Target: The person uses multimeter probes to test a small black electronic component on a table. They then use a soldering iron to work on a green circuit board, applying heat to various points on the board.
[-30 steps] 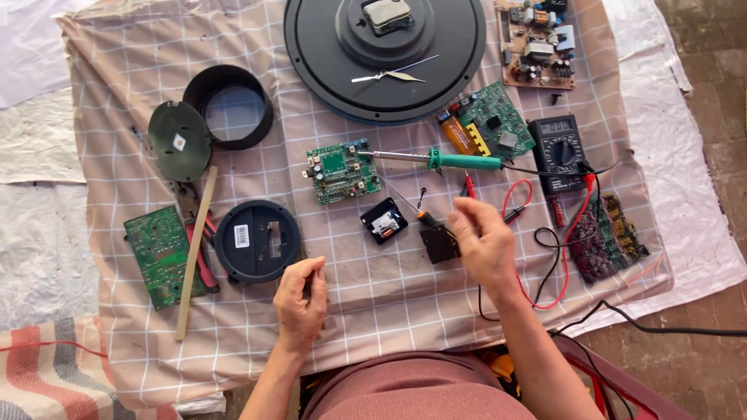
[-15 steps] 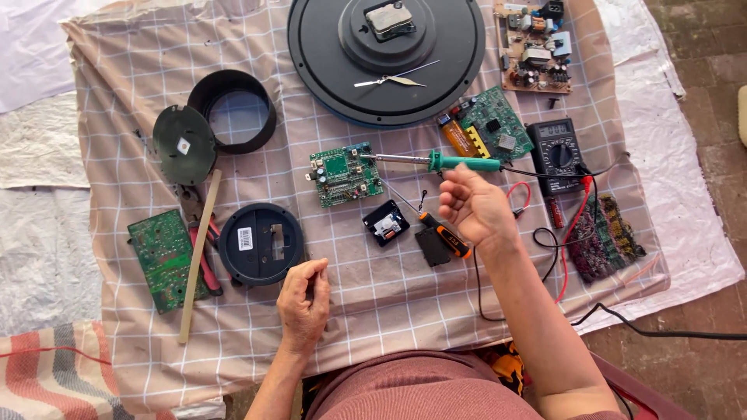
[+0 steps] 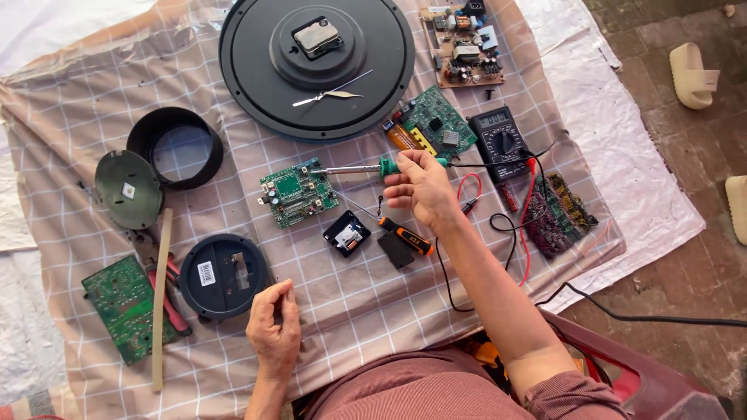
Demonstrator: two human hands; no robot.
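Fingers of the right hand (image 3: 419, 185) clamp the green soldering iron (image 3: 389, 166) at frame centre; left hand (image 3: 274, 327), fingers loosely curled together, rests empty on the checked cloth (image 3: 366, 303) below.

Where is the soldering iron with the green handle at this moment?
In the head view, the green-handled soldering iron lies mid-cloth under the right hand, its tip towards the small green circuit board, below the round black clock back.
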